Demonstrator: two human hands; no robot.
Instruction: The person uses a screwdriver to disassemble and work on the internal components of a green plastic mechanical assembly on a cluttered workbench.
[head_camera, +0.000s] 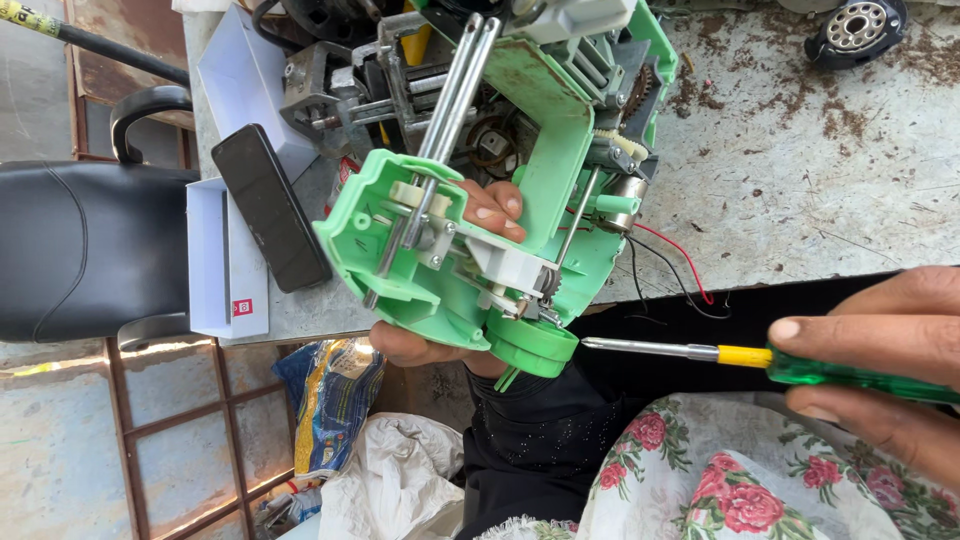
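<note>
Green plastic machine body (500, 200), opened and without cover, held up at the centre of the view, above the edge of a dirty grey table (800, 170). Left hand (450, 280) wrapped from below and behind, fingers closed on the lower frame, fingertips (495, 208) showing through the opening. Right hand (880, 360) at 3 o'clock, closed around a green screwdriver (740, 355), its tip just beside the round green knob (530, 345) at 6 o'clock. Probably light but awkward: stiff shell, thin edges easy to crack. Metal rods (455, 90), small gears and loose red and black wires (670, 265) exposed, so better gripped on the solid frame only. Black phone (270, 205) at 9 o'clock.
</note>
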